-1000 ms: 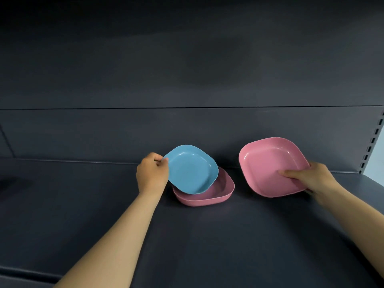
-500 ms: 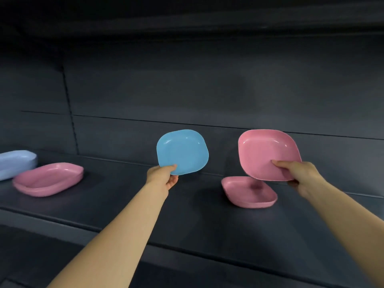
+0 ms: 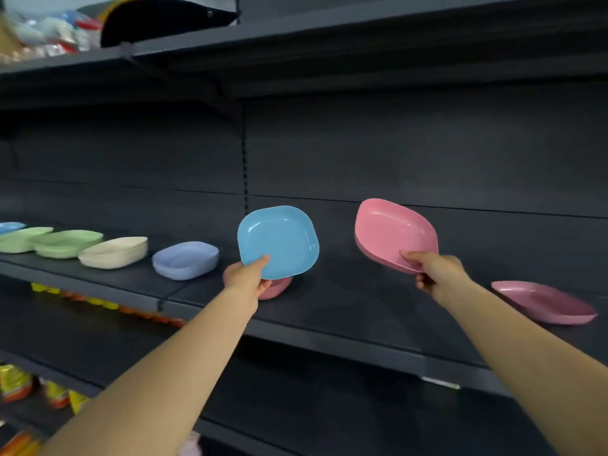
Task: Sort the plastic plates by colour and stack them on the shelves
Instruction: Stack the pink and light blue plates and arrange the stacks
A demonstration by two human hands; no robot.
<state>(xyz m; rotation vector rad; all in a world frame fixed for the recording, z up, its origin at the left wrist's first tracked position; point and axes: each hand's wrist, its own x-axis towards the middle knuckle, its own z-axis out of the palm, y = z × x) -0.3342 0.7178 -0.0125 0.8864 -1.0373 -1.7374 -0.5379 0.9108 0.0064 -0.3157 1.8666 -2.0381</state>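
Mid-sort at the dark shelf point(image 3: 329, 311): I hold a plate in each hand, both clear of the board. My left hand point(image 3: 246, 278) pinches the lower edge of one blue plate point(image 3: 278, 241), thumb on its face; my right hand point(image 3: 434, 271) grips the rim of one pink plate point(image 3: 391, 233), tilted.

I judge this the carry step, each plate bound for its own colour. Next, the blue likely needs to travel left toward the blue at the far left point(image 3: 10, 227), and the pink to settle squarely onto a pink one.

Counted on the shelf: one pink plate at right point(image 3: 543, 302), one pink partly hidden behind my left hand point(image 3: 278, 287), one lavender stack point(image 3: 186, 260), one cream stack point(image 3: 113, 251), two green stacks point(image 3: 64, 241).
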